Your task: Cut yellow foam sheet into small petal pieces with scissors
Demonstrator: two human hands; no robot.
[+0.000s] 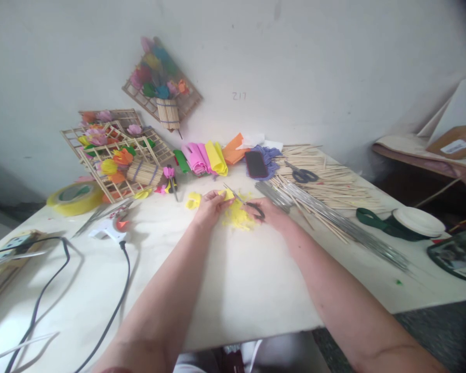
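Note:
My left hand (212, 205) pinches a small piece of yellow paper (228, 195) between thumb and fingers. In my right hand (267, 209) is a pair of scissors (252, 204), its dark handle around my fingers and its blades pointing left at the paper. Whether the blades touch the paper is too small to tell. Yellow paper scraps (238, 217) lie scattered on the table under both hands. Just left of my left hand sits a small pile of cut yellow pieces (193, 200).
Crepe paper rolls (202, 157), a phone (256, 164), more scissors (305, 175), wooden sticks (334, 186) and metal wires (345, 228) lie behind and right. Stick frames with paper flowers (118, 155), yellow tape (75, 198) and a corded glue gun (112, 226) are on the left.

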